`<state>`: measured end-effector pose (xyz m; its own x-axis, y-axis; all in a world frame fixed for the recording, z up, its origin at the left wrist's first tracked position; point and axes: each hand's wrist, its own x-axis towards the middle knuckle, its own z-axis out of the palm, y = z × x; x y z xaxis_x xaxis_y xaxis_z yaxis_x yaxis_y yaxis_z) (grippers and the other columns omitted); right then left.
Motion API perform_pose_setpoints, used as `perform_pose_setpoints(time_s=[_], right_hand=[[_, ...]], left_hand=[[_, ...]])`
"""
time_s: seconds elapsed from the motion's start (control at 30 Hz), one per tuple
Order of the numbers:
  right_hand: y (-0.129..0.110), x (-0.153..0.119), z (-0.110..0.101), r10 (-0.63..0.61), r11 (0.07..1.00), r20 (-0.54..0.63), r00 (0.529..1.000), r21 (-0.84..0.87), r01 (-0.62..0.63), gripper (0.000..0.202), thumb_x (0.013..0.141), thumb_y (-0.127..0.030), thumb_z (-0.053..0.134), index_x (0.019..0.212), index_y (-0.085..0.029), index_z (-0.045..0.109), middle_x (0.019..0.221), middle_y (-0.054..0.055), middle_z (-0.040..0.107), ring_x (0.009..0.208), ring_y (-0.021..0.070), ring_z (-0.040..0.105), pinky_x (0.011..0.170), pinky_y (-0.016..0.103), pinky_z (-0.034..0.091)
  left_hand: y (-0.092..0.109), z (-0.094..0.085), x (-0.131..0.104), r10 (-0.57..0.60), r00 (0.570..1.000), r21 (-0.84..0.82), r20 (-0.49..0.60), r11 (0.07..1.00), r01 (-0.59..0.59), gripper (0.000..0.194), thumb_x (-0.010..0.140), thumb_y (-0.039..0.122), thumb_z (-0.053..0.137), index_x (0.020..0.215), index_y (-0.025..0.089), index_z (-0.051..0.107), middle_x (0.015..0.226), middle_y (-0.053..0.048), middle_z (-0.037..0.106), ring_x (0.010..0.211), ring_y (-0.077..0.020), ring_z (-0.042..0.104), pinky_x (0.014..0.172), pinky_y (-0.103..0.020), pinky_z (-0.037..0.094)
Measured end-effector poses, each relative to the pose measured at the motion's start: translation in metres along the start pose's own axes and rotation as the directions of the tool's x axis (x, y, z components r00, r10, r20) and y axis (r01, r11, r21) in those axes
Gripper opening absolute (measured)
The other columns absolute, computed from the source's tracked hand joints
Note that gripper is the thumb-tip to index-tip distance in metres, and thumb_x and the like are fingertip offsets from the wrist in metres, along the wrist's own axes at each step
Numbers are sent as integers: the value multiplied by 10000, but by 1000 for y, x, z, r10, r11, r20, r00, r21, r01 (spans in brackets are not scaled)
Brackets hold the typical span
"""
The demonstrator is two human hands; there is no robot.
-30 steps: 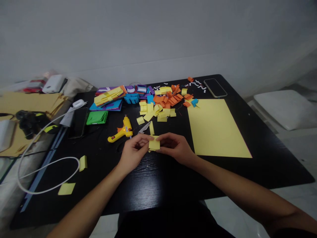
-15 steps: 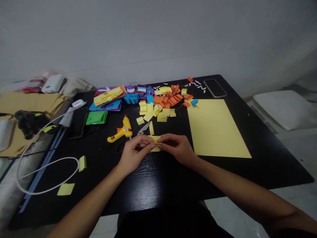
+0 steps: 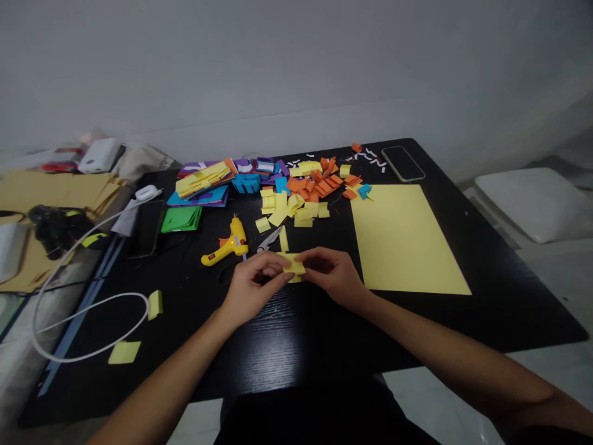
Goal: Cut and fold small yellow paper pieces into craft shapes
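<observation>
A small piece of yellow paper point(image 3: 294, 267) is pinched between my two hands, above the black table. My left hand point(image 3: 252, 281) grips its left side with thumb and fingers, and my right hand point(image 3: 331, 275) grips its right side. More yellow paper shows just behind and below the held piece; whether it is joined to it I cannot tell. Scissors point(image 3: 269, 240) lie just beyond my left fingers, their handles partly hidden. To their left rests a yellow glue gun point(image 3: 228, 243). A narrow yellow strip point(image 3: 283, 238) lies beyond the held paper.
Yellow paper pieces point(image 3: 303, 214) and orange ones point(image 3: 317, 185) are heaped at the back. A large yellow sheet point(image 3: 410, 238) lies on the right, a phone point(image 3: 402, 164) behind it. Green paper point(image 3: 181, 219) and a looped white cable point(image 3: 88, 358) are on the left.
The held yellow paper has been turned, so more of its flat face shows between my fingertips. My thumbs have moved slightly apart. The things on the table stay put.
</observation>
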<state>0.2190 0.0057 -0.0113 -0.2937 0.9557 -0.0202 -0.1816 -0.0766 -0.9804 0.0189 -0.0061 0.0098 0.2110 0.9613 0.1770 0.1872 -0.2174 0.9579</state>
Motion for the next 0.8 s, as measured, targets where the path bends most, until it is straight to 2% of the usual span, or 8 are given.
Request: perform_pose_setpoints(time_s=[0.17, 0.33, 0.47, 0.7, 0.8], right_hand=[[-2, 1, 1, 1, 1000, 8, 1000, 27, -1, 354, 741, -339, 868, 1054, -226, 746, 964, 38, 787, 912, 192, 751, 866, 341, 615], [-4, 1, 2, 10, 1000, -11, 1000, -25, -10, 277, 773, -405, 834, 924, -186, 755, 812, 28, 759, 681, 156, 705, 695, 306, 609], [-6, 2, 3, 23, 999, -43, 999, -40, -24, 298, 748, -450, 847, 811, -182, 732, 731, 11, 719, 612, 144, 672, 646, 290, 591], [-9, 4, 2, 51, 998, -8, 999, -40, -51, 326, 764, -493, 823, 757, -183, 721, 699, 12, 711, 613, 145, 667, 661, 297, 597], [-7, 4, 1, 69, 997, 7, 998, -28, -69, 313, 774, -476, 819, 790, -175, 736, 703, 19, 719, 623, 149, 671, 657, 299, 595]], left_hand=[[-2, 0, -2, 16, 999, 8, 39, 1000, -16, 126, 876, 165, 668, 995, 165, 707, 887, -44, 700, 712, -124, 666, 677, -231, 559], [-6, 3, -2, -39, 999, -64, -7, 997, 39, 226, 892, 208, 694, 1110, 176, 646, 925, -45, 718, 753, -129, 670, 702, -240, 557], [-7, 6, -1, -73, 997, -69, -30, 995, 71, 245, 882, 246, 720, 1101, 168, 643, 872, -35, 702, 725, -125, 644, 696, -249, 545], [-8, 5, 0, -78, 995, -56, -60, 996, 74, 205, 871, 253, 730, 1044, 164, 666, 805, -22, 692, 682, -119, 624, 662, -245, 530], [-7, 4, 0, -79, 994, -30, -71, 997, 77, 190, 864, 261, 735, 1018, 159, 690, 771, -17, 686, 668, -122, 619, 648, -245, 530]])
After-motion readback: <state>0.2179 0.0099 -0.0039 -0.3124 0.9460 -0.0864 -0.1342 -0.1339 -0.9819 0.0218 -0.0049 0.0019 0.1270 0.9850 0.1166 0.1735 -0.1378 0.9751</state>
